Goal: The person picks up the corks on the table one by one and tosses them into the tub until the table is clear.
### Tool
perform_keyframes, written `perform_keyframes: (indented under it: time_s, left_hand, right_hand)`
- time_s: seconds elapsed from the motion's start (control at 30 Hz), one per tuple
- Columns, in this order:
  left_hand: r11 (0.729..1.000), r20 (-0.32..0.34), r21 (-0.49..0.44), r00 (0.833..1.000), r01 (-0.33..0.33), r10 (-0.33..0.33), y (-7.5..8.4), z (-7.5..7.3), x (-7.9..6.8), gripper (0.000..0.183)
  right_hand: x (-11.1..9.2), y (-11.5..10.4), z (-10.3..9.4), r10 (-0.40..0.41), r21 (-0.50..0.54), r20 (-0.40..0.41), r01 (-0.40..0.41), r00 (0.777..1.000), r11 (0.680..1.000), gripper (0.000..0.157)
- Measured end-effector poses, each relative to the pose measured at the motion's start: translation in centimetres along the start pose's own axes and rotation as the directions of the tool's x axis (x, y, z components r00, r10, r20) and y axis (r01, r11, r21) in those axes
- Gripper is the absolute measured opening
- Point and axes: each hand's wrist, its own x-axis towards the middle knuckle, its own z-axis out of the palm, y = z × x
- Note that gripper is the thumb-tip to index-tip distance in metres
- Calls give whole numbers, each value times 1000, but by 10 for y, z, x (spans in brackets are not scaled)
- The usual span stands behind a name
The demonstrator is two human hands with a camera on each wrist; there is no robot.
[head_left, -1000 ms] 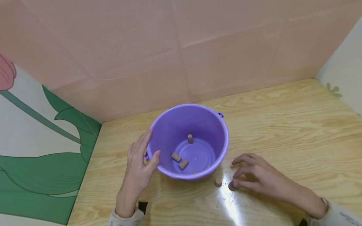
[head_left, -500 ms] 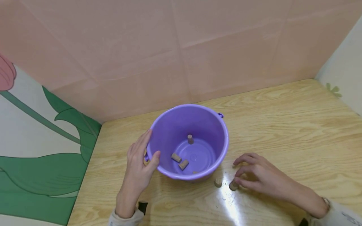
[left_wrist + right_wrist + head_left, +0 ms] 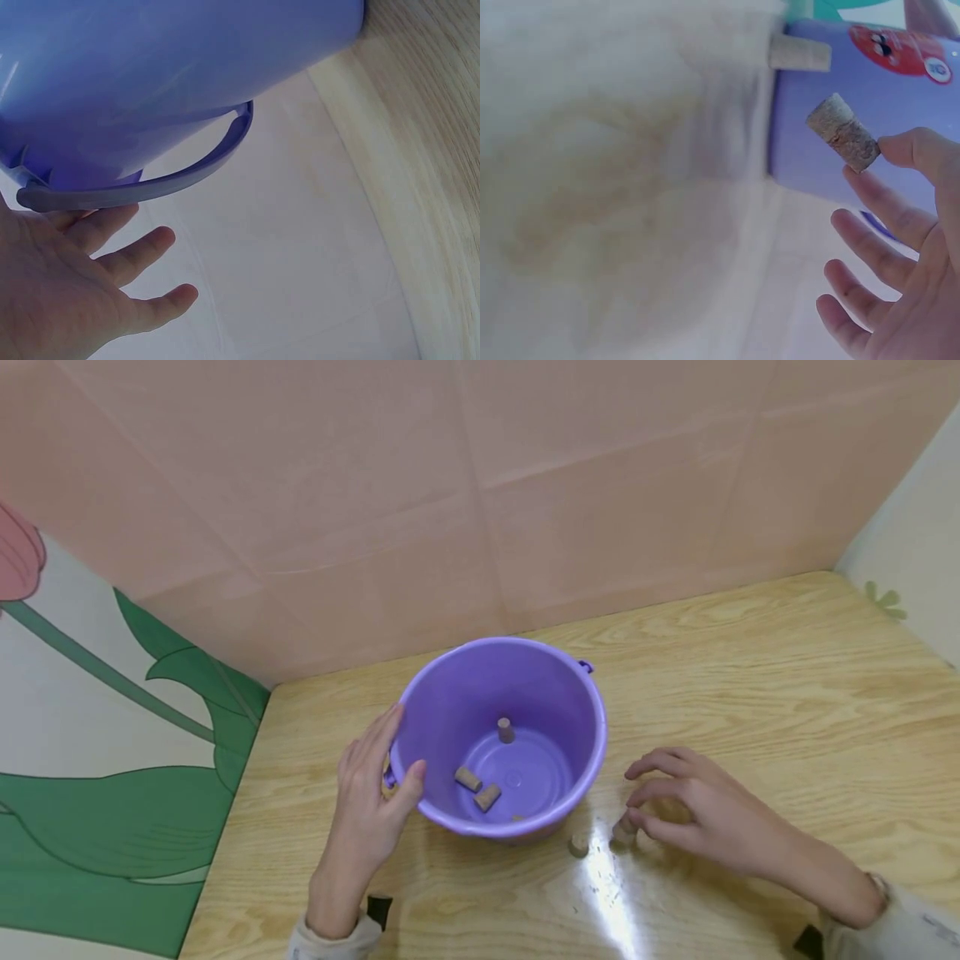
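A purple bucket (image 3: pixel 480 689) stands upright on the table. My left hand (image 3: pixel 369 806) holds its left rim, thumb over the inside and fingers along the outside. In the left wrist view those fingers spread beneath the bucket's handle (image 3: pixel 161 187). My right hand (image 3: pixel 701 818) pinches a cork (image 3: pixel 845 133) between thumb and index finger, tilted and just above the table; its other fingers are loosely bent. Another cork (image 3: pixel 579 844) stands upright close by the bucket. Inside lie several corks, among them one (image 3: pixel 506 730) standing by the far wall and one (image 3: pixel 487 797) on its side.
The wood-grain table (image 3: pixel 750 693) reaches back to a pink sheet (image 3: pixel 480 510). A printed green-leaf panel (image 3: pixel 97 827) borders the left, and a white panel (image 3: pixel 911 543) the right. A red sticker (image 3: pixel 896 51) shows on the bucket's outside.
My right hand has drawn slightly up and to the right, tilting the pinched cork and raising it a little off the table. The left hand and bucket have stayed in place.
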Motion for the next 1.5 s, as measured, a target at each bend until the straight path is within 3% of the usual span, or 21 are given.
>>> perform_keyframes:
  time_s: [0.43,0.8,1.03,1.27,1.5]
  left_hand:
    - [1000,-17,-3,1000,-9,9,1,1,0,62]
    - [1000,-12,-2,1000,-13,13,0,2,1,61]
    - [1000,-18,-3,1000,-15,15,0,2,1,61]
    - [1000,-9,5,1000,-8,9,1,3,0,62]
    - [1000,-24,4,999,-26,26,1,3,0,62]
  right_hand:
    - [30,2,-40,47,56,-182,-37,982,998,22]
    - [42,-7,-57,74,156,-338,-22,938,988,32]
    - [49,-11,-68,57,200,-465,42,884,979,24]
    - [52,-18,-70,66,239,-512,68,856,969,14]
    - [60,-25,-66,31,261,-518,124,855,957,13]
